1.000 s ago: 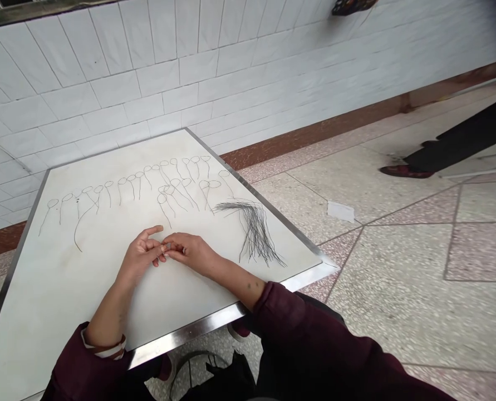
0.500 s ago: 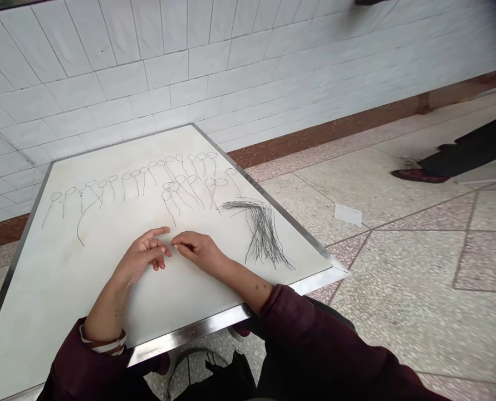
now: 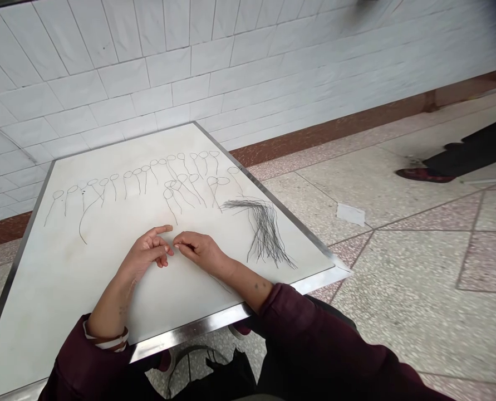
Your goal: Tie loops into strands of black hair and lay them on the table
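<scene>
Handling fine dark wire, two bare hands, white metal-edged tabletop (image 3: 181, 301).
Left to right: looped wires (image 3: 138, 184), laid in rows beyond the hands; left hand (image 3: 151, 248), forefinger extended, grip otherwise cannot be told; right hand (image 3: 193, 245), just beside it, thumb and forefinger pinched together, apparently on a single wire (image 3: 220, 284) trailing beneath the forearm; loose wire bundle (image 3: 264, 228). Advisable: pinch near the end, tail clear of the forearm.

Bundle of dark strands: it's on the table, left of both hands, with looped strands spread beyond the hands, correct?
No: the head view shows the bundle of dark strands on the table, to the right of both the left hand and the right hand. The rest holds.
</scene>
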`<action>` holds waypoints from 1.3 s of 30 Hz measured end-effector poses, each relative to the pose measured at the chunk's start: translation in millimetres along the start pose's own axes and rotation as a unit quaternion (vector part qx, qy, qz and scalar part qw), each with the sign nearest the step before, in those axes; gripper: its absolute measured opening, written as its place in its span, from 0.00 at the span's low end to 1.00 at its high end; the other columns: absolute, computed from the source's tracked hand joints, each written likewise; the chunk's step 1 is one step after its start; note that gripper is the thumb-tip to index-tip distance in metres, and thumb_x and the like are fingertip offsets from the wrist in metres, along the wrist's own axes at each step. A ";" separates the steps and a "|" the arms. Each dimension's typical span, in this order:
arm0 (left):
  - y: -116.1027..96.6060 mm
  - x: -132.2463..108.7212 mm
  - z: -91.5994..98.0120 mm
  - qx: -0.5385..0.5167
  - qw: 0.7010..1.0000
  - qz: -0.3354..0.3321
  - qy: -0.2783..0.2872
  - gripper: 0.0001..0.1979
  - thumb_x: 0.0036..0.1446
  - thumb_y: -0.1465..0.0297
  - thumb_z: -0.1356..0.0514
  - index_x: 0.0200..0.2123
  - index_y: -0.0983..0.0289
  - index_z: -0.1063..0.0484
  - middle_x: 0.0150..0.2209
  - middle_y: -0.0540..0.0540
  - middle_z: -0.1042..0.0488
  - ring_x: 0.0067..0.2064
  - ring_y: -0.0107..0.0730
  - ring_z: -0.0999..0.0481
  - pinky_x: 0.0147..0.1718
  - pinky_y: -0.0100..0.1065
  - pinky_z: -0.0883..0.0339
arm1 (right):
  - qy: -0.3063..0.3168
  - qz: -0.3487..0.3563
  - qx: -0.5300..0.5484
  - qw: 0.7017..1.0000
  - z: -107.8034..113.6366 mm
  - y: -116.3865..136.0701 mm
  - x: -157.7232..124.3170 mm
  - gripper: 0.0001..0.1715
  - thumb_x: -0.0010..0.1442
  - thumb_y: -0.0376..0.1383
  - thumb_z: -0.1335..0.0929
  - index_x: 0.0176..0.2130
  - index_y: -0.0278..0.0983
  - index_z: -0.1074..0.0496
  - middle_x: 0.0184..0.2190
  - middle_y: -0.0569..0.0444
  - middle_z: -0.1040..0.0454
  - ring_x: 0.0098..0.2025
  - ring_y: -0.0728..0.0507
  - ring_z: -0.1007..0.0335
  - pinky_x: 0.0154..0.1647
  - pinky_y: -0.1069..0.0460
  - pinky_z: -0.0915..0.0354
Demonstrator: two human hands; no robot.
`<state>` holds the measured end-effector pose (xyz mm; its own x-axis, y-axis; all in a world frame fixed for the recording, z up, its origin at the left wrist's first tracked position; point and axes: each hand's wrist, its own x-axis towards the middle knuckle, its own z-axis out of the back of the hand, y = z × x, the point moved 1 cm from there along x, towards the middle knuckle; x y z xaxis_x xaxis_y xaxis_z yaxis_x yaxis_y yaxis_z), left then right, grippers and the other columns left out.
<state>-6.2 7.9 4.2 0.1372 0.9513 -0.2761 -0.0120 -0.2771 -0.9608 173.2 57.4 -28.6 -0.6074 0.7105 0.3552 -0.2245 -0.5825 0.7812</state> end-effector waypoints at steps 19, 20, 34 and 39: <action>-6.4 -2.1 26.7 0.056 0.991 -0.024 -0.121 0.24 0.53 0.69 0.41 0.54 0.62 0.32 0.30 0.51 0.28 0.27 0.27 0.32 0.29 0.31 0.36 | -0.074 -0.156 0.053 0.984 18.3 -10.9 2.2 0.08 0.60 0.36 0.37 0.35 0.40 0.28 0.19 0.61 0.41 0.21 0.51 0.46 0.23 0.55 0.45; -5.7 -1.3 28.3 0.049 0.988 -0.028 -0.146 0.24 0.52 0.68 0.41 0.54 0.63 0.32 0.31 0.51 0.28 0.28 0.27 0.31 0.29 0.31 0.36 | -0.079 -0.171 0.072 0.980 19.6 -10.3 2.3 0.08 0.59 0.37 0.36 0.34 0.40 0.28 0.19 0.62 0.43 0.21 0.51 0.49 0.22 0.56 0.47; -2.9 0.6 6.4 0.066 0.974 -0.141 -0.165 0.23 0.54 0.62 0.37 0.53 0.61 0.30 0.37 0.55 0.25 0.42 0.35 0.26 0.43 0.36 0.32 | -0.103 -0.197 0.120 0.967 21.3 -10.8 3.4 0.08 0.57 0.40 0.35 0.34 0.40 0.27 0.20 0.62 0.43 0.22 0.51 0.51 0.21 0.56 0.50; 1.0 1.5 5.4 0.114 0.967 -0.140 -0.180 0.21 0.54 0.65 0.37 0.52 0.59 0.30 0.38 0.53 0.23 0.42 0.33 0.25 0.47 0.37 0.33 | -0.102 -0.186 0.112 0.971 22.4 -10.5 3.8 0.08 0.58 0.39 0.35 0.34 0.39 0.27 0.20 0.62 0.43 0.22 0.52 0.51 0.22 0.56 0.50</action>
<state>-11.4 9.8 2.6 -0.1865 0.9815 0.0431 -0.2489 -0.0047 -0.9685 190.3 75.1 -24.0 -0.3468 0.9321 0.1049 -0.2141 -0.1875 0.9586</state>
